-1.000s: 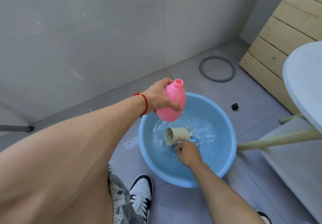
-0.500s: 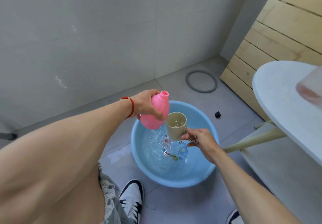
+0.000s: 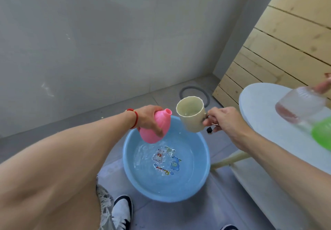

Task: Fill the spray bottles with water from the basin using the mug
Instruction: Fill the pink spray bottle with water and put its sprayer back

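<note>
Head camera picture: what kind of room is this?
Probably a washroom or utility corner at home, though I can't be sure. The walls and floor are plain grey tile, a blue basin of water sits on the floor, and a grey ring lies near the corner.

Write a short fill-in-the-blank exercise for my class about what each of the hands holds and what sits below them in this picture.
1. The left hand grips a ____ bottle with an open neck.
2. The right hand holds the cream mug by its ____.
3. Below both hands, the blue basin holds ____.
4. Two more bottles, blurred, stand on the white ____ at the right.

Missing words: pink; handle; water; table
</note>
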The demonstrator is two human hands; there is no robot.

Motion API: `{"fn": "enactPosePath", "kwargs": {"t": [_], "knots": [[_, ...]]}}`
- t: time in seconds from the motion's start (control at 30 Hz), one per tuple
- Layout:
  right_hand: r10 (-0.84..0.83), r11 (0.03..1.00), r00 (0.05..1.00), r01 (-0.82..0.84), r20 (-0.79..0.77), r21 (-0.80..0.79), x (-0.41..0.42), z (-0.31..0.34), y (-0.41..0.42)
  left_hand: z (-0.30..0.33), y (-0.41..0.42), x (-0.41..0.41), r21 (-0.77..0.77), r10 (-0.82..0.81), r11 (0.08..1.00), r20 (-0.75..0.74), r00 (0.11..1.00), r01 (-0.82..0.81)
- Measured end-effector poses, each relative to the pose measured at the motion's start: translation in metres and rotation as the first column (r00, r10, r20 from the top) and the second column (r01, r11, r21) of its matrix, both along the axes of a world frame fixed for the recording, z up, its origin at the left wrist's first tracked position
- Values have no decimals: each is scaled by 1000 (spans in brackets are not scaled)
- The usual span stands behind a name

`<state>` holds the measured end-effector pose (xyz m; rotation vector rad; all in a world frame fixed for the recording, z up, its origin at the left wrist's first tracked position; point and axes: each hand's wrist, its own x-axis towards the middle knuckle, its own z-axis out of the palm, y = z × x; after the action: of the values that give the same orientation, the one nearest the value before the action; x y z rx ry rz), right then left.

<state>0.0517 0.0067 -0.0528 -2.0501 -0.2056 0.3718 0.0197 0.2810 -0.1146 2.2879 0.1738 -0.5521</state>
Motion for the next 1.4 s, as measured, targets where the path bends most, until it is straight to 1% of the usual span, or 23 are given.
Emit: {"fn": "enactPosePath", "kwargs": {"t": [0.13, 0.2, 0.37, 0.5, 0.67, 0.77, 0.97, 1.4], "knots": [[-40, 995, 992, 51, 124, -87, -5, 2, 2, 0, -5, 1, -11, -35, 999, 4, 999, 35], [-29, 987, 983, 57, 180, -153, -6, 4, 5, -1, -7, 2, -8, -51, 999, 3, 999, 51], [6, 969, 957, 66, 291, -238, -5, 10, 12, -3, -8, 3, 12, -84, 996, -2, 996, 84], [16, 957, 946, 80, 325, -279, -4, 11, 14, -4, -8, 3, 12, -87, 996, -14, 996, 87], [86, 923, 912, 79, 402, -377, -8, 13, 19, -4, -9, 4, 7, -91, 996, -26, 996, 91], [105, 912, 896, 86, 432, -401, -8, 13, 19, -5, -10, 4, 13, -93, 996, -40, 995, 94], [148, 900, 830, 112, 537, -422, -7, 7, 18, -6, -9, 4, 11, -100, 995, -50, 994, 101], [242, 882, 755, 90, 609, -462, -12, 10, 19, -8, -8, 4, 38, -132, 990, -84, 988, 136]]}}
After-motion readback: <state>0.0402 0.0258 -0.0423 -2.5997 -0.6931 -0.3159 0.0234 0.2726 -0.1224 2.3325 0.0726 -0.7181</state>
